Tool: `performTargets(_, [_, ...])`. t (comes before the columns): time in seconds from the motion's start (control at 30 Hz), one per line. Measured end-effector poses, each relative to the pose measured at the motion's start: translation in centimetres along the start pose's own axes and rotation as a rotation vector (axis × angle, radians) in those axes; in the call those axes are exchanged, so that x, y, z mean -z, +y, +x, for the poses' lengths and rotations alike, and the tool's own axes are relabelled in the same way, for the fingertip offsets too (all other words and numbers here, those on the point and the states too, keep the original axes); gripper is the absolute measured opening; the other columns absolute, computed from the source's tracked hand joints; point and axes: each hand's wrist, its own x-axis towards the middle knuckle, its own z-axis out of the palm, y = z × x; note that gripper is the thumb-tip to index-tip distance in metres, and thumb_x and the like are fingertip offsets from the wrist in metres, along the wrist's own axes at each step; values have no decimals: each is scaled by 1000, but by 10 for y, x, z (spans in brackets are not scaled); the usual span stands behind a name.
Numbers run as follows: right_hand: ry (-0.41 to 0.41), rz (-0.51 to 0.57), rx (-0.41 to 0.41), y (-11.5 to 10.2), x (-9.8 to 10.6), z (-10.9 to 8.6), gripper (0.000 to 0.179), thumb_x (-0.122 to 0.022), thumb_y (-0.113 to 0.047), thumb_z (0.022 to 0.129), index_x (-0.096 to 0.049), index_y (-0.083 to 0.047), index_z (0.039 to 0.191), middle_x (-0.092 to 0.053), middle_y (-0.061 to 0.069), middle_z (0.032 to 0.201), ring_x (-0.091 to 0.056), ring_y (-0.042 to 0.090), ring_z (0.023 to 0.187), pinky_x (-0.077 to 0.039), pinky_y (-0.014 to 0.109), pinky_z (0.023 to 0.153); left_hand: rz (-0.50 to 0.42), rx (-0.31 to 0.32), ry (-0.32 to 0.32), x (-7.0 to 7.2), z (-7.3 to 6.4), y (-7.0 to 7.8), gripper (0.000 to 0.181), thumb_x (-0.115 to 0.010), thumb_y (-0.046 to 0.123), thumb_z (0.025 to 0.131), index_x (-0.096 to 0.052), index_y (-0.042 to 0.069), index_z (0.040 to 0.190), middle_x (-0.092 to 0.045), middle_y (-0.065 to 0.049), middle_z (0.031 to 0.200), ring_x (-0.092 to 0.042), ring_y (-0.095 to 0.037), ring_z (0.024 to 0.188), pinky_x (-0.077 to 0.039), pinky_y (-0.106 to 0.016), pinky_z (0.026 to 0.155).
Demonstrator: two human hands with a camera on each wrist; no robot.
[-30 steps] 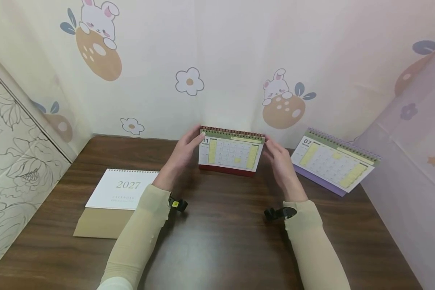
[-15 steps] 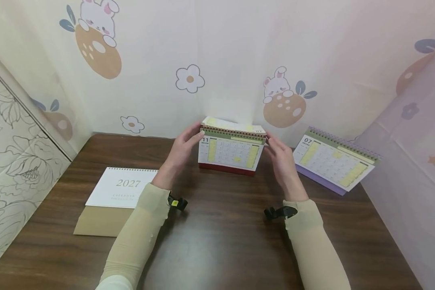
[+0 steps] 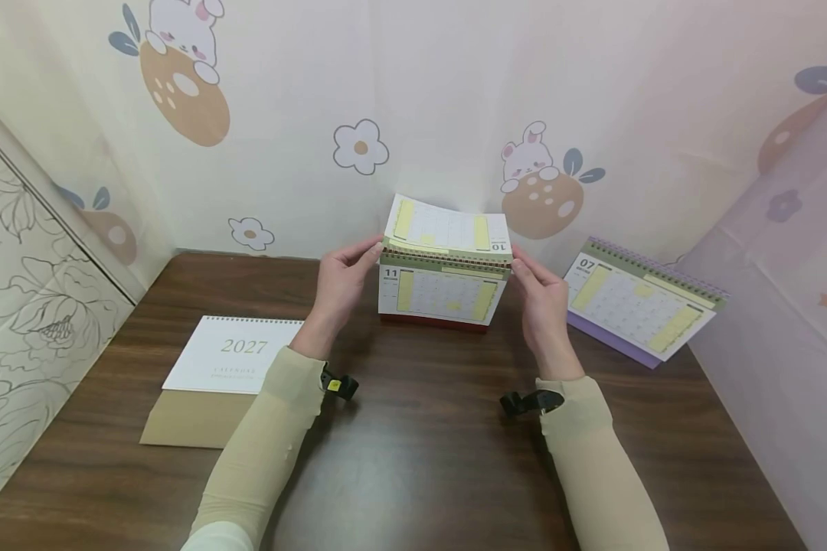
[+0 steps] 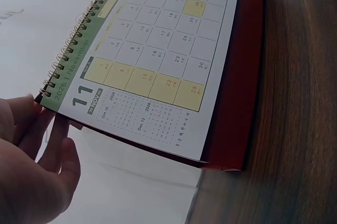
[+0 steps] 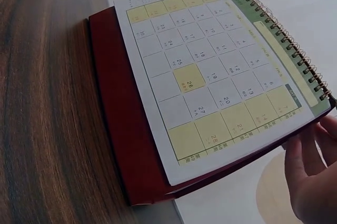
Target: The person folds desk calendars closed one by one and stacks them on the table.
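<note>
A red-based desk calendar (image 3: pixel 437 295) stands near the back edge of the table, its November page facing me. A sheet marked 10 (image 3: pixel 448 226), upside down, stands up behind the spiral binding. My left hand (image 3: pixel 338 287) pinches the calendar's top left corner, thumb in front and fingers behind. At the top right corner my right hand (image 3: pixel 540 298) holds the edge in its fingertips. The left wrist view shows the left fingers (image 4: pixel 50 139) tucked under the binding end. In the right wrist view, the right fingers (image 5: pixel 310 150) are at the calendar's side edge.
A purple-based desk calendar (image 3: pixel 637 306) showing 07 stands at an angle on the right. On the left is a white 2027 calendar (image 3: pixel 237 356) on a tan base, partly covered by the left arm. A printed curtain (image 3: pixel 441 99) hangs right behind the table (image 3: pixel 420 444).
The sheet marked 10 has risen from behind the binding into full view. Both hands remain at the calendar's top corners, the right one shifted slightly outward.
</note>
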Motion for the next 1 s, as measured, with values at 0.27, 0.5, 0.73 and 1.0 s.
performTargets(0.27, [38,59,6,0,2,1,28,-77,-7,88,-72,0,115,-68,10,123,-57,21,126,-44,31,102,-82,-12,24,-1,1,-1,29,-75,30,91,-76,15,116,-70,4,121,-58,-11,121,-42,-36,105])
performTargets(0.5, [68,117,35,0,4,2,20,-77,4,84,-76,2,103,-72,10,114,-60,22,120,-47,30,98,-153,-37,44,-2,2,-1,23,-79,21,88,-78,10,109,-72,0,116,-61,-15,117,-44,-35,103])
performTargets(0.73, [105,120,74,1,0,2,18,-74,11,83,-75,4,100,-74,10,106,-65,23,112,-49,30,94,-178,-78,56,-2,2,-2,21,-77,13,88,-77,8,109,-73,-4,112,-62,-20,111,-47,-35,96])
performTargets(1.0, [152,105,104,2,-3,2,17,-70,16,83,-77,3,90,-76,8,98,-68,22,100,-51,29,87,-170,-107,74,-3,4,-5,32,-77,9,89,-70,3,120,-72,-5,110,-62,-20,103,-49,-29,89])
